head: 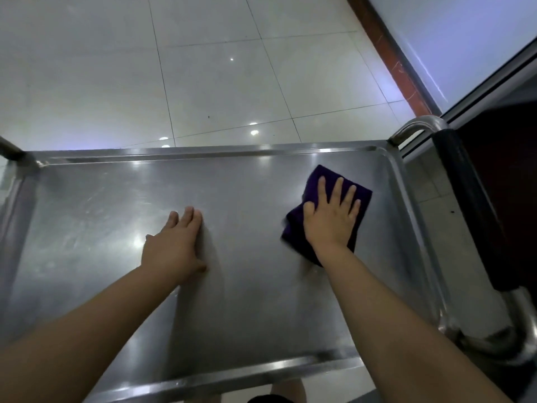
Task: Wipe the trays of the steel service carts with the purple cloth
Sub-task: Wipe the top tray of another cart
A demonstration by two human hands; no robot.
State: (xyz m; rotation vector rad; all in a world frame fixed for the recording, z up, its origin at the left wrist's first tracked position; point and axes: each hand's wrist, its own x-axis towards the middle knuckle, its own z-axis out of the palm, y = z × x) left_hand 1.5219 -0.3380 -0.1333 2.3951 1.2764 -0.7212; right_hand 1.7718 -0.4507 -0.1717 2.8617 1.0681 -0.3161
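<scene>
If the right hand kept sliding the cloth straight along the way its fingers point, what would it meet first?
The right hand, flat on the purple cloth, points toward the tray's far right corner. Bare steel lies ahead, so it would likely meet the tray's raised far rim first.

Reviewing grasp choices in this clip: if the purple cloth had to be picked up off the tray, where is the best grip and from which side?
Judging by its pose, grip the purple cloth at its far right corner, coming from above on the right. It lies folded flat on the tray, and the right hand presses flat on its middle, so only the edges show free. The left hand rests bare on the steel.
</scene>
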